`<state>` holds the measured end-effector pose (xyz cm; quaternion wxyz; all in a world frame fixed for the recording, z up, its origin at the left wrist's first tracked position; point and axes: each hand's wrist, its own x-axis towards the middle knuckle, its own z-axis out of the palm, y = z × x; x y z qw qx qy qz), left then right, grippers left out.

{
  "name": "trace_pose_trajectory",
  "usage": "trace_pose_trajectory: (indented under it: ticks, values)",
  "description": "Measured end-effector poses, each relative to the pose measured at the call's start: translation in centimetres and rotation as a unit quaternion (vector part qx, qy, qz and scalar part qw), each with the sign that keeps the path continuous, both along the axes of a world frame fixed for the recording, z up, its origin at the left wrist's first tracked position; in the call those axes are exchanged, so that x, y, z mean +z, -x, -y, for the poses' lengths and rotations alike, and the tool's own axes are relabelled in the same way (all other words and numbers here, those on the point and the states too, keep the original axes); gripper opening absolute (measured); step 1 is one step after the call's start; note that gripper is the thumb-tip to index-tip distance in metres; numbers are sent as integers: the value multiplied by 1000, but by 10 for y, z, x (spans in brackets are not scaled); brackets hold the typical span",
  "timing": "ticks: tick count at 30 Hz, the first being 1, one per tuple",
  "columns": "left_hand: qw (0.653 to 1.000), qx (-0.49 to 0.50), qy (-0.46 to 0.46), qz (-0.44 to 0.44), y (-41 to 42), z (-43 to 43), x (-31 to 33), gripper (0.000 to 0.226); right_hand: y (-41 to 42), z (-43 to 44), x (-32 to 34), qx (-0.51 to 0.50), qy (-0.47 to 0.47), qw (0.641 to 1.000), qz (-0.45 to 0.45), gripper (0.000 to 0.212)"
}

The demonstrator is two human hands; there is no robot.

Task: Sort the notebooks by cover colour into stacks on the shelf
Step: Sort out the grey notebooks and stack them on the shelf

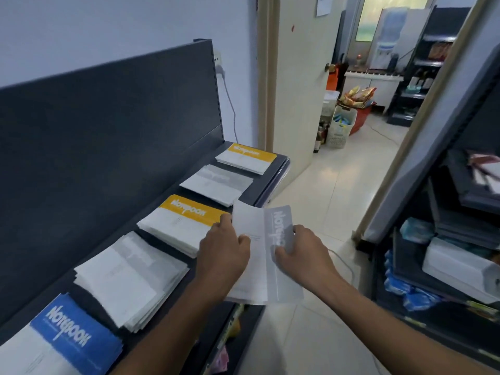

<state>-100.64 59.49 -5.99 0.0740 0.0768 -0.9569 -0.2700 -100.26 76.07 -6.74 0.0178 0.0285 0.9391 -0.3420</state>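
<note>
I see both forearms reaching forward. The left hand [224,247] curls its fingers round the left edge of a white paper notebook with a grey title band [281,280], and the right hand [300,250] pinches that band. The notebook hangs just off the front edge of the dark metal shelf [266,177], beside the yellow-banded notebook stack [184,226].

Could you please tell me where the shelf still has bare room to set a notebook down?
Bare shelf shows at the front edge right of the far grey stack, and in a wedge between the blue stack and the near grey stack. Around the near yellow stack gaps are narrow, and the left hand crowds its front.
</note>
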Motion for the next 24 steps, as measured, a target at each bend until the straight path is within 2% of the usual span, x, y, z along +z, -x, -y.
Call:
trace_pose_trajectory:
  ticks: [11, 21, 24]
  values:
    - [998, 50, 28, -18, 94, -57, 8, 36, 118, -56, 7, 71, -29, 997, -3, 34]
    - [990, 136, 13, 22, 190, -32, -2, 40, 241, -27, 1, 147, -34, 988, 3, 29]
    - [985, 169, 0, 19, 220, -22, -7, 33, 278, -14, 0, 170, -58, 984, 1, 29]
